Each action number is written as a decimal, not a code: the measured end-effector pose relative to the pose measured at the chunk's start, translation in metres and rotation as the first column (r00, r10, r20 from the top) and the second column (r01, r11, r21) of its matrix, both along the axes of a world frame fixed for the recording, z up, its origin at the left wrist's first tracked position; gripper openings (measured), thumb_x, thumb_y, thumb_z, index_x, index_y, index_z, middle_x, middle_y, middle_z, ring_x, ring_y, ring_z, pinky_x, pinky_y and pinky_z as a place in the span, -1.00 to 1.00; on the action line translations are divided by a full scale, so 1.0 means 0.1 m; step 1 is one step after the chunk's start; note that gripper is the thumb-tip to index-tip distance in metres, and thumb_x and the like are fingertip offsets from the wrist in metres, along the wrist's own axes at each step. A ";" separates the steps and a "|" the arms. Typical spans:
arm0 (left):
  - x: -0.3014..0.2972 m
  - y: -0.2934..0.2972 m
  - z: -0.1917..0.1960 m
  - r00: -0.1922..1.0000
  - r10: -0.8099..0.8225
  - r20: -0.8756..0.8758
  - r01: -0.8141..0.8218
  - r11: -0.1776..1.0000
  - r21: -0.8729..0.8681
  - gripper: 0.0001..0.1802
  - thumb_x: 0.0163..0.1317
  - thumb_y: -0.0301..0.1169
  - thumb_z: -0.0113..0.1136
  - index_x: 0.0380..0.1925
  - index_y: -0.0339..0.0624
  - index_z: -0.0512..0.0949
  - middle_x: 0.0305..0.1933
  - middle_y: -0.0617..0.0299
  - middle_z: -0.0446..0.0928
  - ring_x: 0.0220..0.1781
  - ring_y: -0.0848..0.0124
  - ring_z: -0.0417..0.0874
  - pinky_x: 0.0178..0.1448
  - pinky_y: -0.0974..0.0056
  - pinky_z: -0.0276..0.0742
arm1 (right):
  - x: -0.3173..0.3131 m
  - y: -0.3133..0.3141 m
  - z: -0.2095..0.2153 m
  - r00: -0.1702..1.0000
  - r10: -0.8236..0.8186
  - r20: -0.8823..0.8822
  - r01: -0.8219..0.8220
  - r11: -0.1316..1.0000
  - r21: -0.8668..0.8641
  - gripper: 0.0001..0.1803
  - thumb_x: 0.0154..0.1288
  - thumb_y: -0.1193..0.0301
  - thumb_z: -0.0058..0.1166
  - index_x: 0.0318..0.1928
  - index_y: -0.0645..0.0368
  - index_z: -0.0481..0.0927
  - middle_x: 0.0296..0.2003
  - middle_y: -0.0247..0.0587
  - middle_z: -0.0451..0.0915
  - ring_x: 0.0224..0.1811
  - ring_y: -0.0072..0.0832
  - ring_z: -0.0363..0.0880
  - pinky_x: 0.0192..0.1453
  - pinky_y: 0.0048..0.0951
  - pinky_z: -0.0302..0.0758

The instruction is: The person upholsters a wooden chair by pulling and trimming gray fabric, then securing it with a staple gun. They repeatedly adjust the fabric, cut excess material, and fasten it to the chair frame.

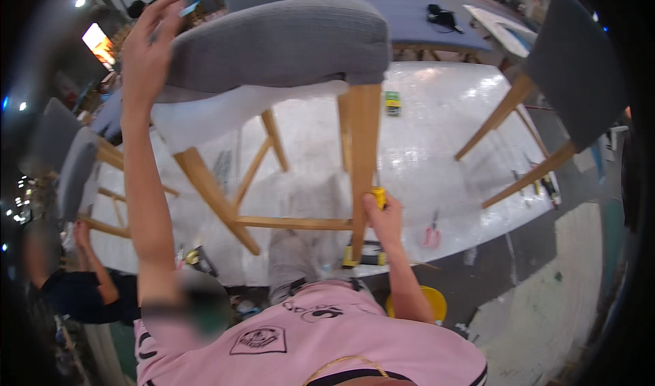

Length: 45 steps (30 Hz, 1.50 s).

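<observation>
A wooden chair (366,133) with a grey fabric seat (273,45) stands on the white-covered table (423,161) before me. White lining (205,113) hangs loose under the front of the seat. My left hand (151,48) is at the seat's upper left corner, its fingers bent over the edge. A small light-blue thing (192,6) shows by those fingertips; its kind is unclear. Low beside the chair's right leg, my right hand (385,215) is closed around the yellow handle of a screwdriver (379,195), its thin shaft pointing up along the leg.
Pink-handled scissors (431,234) and a small green-and-yellow box (392,103) lie on the table. A dark-backed chair (580,72) stands at the right; another grey chair (78,171) is at the left, near a co-worker's arm (95,263). Below the table edge is a yellow bucket (434,303).
</observation>
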<state>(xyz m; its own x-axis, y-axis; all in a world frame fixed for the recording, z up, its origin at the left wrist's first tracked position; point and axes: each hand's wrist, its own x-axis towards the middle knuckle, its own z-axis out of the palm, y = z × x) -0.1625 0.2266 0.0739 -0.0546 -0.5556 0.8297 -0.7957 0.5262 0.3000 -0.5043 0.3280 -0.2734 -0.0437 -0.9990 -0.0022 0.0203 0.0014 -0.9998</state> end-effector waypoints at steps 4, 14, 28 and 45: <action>-1.22 -0.33 0.04 0.844 -0.166 0.511 0.104 0.983 0.149 -0.39 0.37 0.11 0.22 0.27 0.01 0.58 0.24 0.10 0.64 0.20 0.14 0.70 0.36 0.13 0.51 | -0.05 -0.15 0.24 0.988 0.073 0.138 -0.084 0.994 0.075 -0.66 0.40 0.29 0.34 0.04 0.26 0.66 -0.46 -0.50 0.53 -0.51 -0.75 0.41 -0.50 -0.56 0.32; -1.28 -0.70 0.36 0.710 -0.114 0.694 -0.119 0.953 0.278 -0.03 0.14 0.43 0.23 0.26 -0.17 0.57 0.15 -0.21 0.65 0.22 -0.09 0.65 0.34 -0.02 0.52 | -0.53 0.26 0.87 0.937 -0.282 0.207 0.312 0.942 -0.127 -0.44 0.48 0.44 0.19 0.44 0.23 0.43 -0.08 -0.23 0.66 -0.52 -0.76 0.41 -0.52 -0.63 0.37; -1.32 -0.96 0.39 0.616 -0.265 0.742 -0.013 0.938 0.346 0.05 0.13 0.33 0.33 0.40 -0.25 0.40 0.25 -0.21 0.57 0.32 -0.06 0.57 0.39 0.02 0.48 | -0.40 0.33 1.43 0.954 -0.273 -0.124 0.207 0.900 -0.384 -0.56 0.47 0.39 0.25 0.27 0.31 0.60 -0.37 -0.42 0.58 -0.49 -0.78 0.34 -0.39 -0.69 0.22; -1.35 -0.71 0.35 0.656 -0.252 0.712 0.008 0.945 0.327 0.07 -0.01 0.24 0.44 0.32 -0.37 0.42 0.22 -0.26 0.57 0.26 -0.08 0.60 0.36 0.05 0.49 | -0.21 0.52 1.77 0.945 -0.310 -0.108 0.270 0.922 -0.279 -0.57 0.49 0.45 0.19 0.30 0.33 0.59 -0.05 -0.12 0.74 -0.30 -0.72 0.52 -0.17 -0.67 0.46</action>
<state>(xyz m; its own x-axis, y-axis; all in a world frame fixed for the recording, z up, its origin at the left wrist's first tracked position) -0.2980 0.1558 0.1087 -0.6667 -0.6844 0.2952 -0.7440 0.6352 -0.2075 -0.5249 0.3798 -0.0960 -0.3115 -0.9077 0.2810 -0.1666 -0.2390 -0.9566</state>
